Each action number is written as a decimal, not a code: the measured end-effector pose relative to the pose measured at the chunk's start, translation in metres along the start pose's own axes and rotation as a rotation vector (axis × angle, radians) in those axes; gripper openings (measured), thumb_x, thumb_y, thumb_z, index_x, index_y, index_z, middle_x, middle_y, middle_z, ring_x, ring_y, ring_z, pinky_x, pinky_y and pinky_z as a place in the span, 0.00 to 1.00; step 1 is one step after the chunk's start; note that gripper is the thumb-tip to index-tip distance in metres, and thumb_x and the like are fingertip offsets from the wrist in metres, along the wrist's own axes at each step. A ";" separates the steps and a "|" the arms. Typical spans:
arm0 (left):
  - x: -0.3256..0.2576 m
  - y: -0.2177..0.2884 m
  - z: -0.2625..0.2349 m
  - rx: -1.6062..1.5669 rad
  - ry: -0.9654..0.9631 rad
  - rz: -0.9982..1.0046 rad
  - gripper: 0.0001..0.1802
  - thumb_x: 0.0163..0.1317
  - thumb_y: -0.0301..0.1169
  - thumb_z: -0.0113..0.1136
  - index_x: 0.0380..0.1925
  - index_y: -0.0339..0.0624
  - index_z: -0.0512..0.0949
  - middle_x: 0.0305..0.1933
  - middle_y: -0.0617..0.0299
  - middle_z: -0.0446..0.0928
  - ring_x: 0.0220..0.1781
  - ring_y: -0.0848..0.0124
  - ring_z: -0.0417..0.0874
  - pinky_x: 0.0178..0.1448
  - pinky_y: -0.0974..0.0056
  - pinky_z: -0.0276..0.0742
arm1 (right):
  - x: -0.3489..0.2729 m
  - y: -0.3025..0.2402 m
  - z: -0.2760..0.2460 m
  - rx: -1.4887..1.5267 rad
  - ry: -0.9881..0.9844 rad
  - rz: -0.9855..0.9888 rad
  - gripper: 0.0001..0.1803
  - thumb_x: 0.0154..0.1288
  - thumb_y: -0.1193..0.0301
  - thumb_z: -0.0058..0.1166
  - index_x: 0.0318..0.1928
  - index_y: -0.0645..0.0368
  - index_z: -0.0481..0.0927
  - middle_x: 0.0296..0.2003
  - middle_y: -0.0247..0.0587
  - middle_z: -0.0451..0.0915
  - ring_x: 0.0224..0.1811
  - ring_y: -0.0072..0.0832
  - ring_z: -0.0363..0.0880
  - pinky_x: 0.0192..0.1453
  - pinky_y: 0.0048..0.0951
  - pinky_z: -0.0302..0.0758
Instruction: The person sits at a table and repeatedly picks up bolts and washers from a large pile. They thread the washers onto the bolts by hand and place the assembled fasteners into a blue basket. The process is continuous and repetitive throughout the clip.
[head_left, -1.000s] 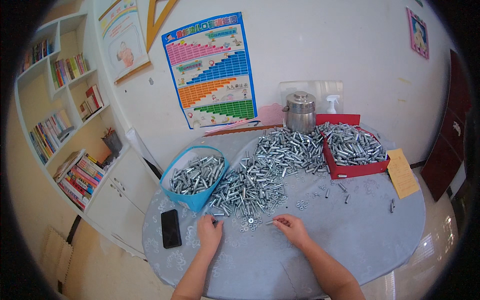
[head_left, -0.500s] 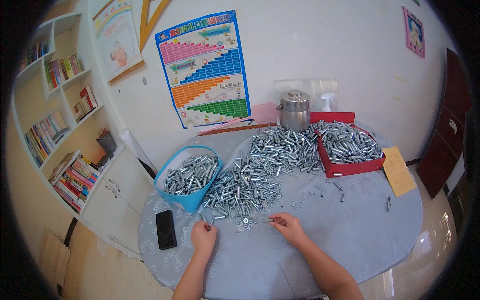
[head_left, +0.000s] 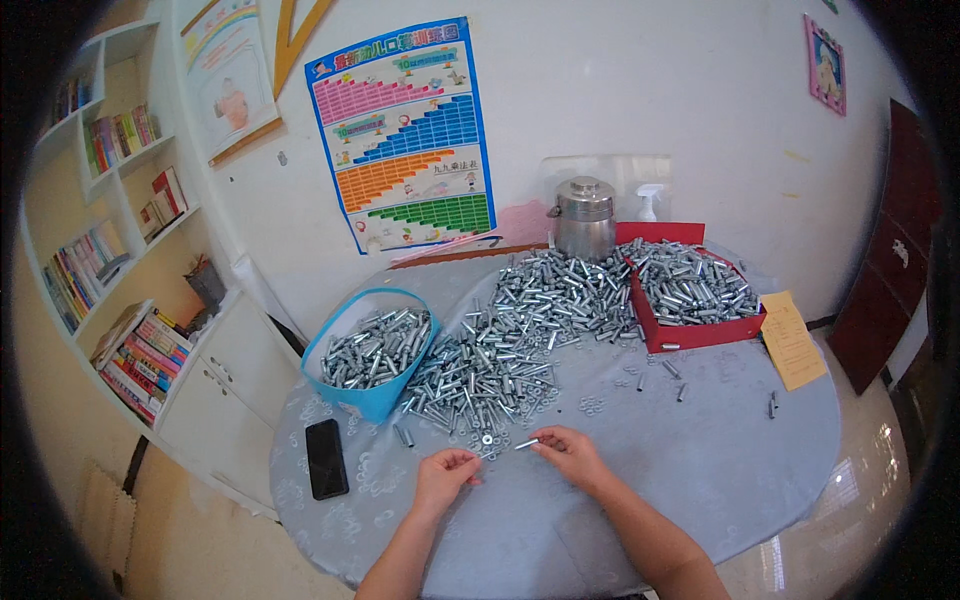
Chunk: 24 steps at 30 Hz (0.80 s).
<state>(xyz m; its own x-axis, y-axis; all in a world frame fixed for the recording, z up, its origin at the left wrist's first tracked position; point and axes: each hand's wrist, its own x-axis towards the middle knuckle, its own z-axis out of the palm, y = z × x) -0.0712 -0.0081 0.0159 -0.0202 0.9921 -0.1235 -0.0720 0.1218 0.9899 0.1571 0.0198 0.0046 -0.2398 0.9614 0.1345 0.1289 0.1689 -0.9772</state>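
My right hand (head_left: 570, 460) pinches a short silver metal sleeve (head_left: 526, 444) between thumb and fingertips, its free end pointing left. Facing it across a small gap, my left hand (head_left: 445, 482) is closed in a pinch on a thin silver metal piece (head_left: 486, 457), too small to tell its exact kind. Just beyond both hands lie loose washers (head_left: 488, 440) at the front of a big heap of silver bolts and sleeves (head_left: 490, 375). A couple of metal sleeves (head_left: 404, 436) lie apart, beyond my left hand.
A blue fabric bin (head_left: 372, 402) and a red box (head_left: 690, 335) hold more metal parts. A black phone (head_left: 326, 460) lies at left, a yellow paper (head_left: 793, 345) at right. A steel pot (head_left: 585, 220) and a spray bottle (head_left: 649, 203) stand behind the heap.
My left hand has moved right, from beside the blue bin toward my right hand, bringing the thin piece along. The right hand still holds the sleeve, now turned somewhat. The whole view has shifted slightly.
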 end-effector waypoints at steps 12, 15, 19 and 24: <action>-0.004 -0.003 0.006 -0.057 -0.038 -0.054 0.07 0.51 0.22 0.61 0.31 0.30 0.76 0.27 0.58 0.77 0.26 0.74 0.78 0.30 0.70 0.79 | 0.001 0.002 0.004 0.052 -0.013 -0.011 0.11 0.58 0.74 0.54 0.43 0.60 0.76 0.30 0.26 0.76 0.30 0.12 0.70 0.36 0.15 0.68; -0.005 -0.001 0.007 -0.058 -0.041 -0.065 0.08 0.51 0.22 0.61 0.31 0.29 0.77 0.28 0.56 0.77 0.27 0.73 0.79 0.30 0.71 0.79 | 0.000 0.000 0.005 0.065 -0.060 -0.013 0.11 0.59 0.73 0.54 0.43 0.60 0.76 0.31 0.28 0.77 0.31 0.13 0.71 0.37 0.17 0.69; -0.006 0.000 0.012 -0.108 -0.058 -0.076 0.09 0.53 0.22 0.59 0.34 0.29 0.77 0.31 0.54 0.79 0.28 0.72 0.80 0.31 0.71 0.79 | -0.004 -0.006 0.009 0.025 -0.163 0.007 0.11 0.59 0.73 0.53 0.43 0.60 0.76 0.32 0.30 0.77 0.32 0.14 0.73 0.38 0.18 0.71; -0.013 0.002 0.022 -0.144 -0.085 -0.109 0.10 0.54 0.23 0.58 0.35 0.27 0.77 0.32 0.52 0.79 0.28 0.71 0.80 0.32 0.71 0.79 | -0.008 -0.017 0.016 0.030 -0.212 -0.001 0.12 0.59 0.73 0.53 0.44 0.60 0.76 0.32 0.30 0.78 0.32 0.14 0.72 0.38 0.18 0.71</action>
<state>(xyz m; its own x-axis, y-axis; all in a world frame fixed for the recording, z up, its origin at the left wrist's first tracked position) -0.0493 -0.0199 0.0208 0.0796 0.9729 -0.2172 -0.2114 0.2294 0.9501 0.1416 0.0062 0.0174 -0.4377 0.8935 0.1007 0.1010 0.1601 -0.9819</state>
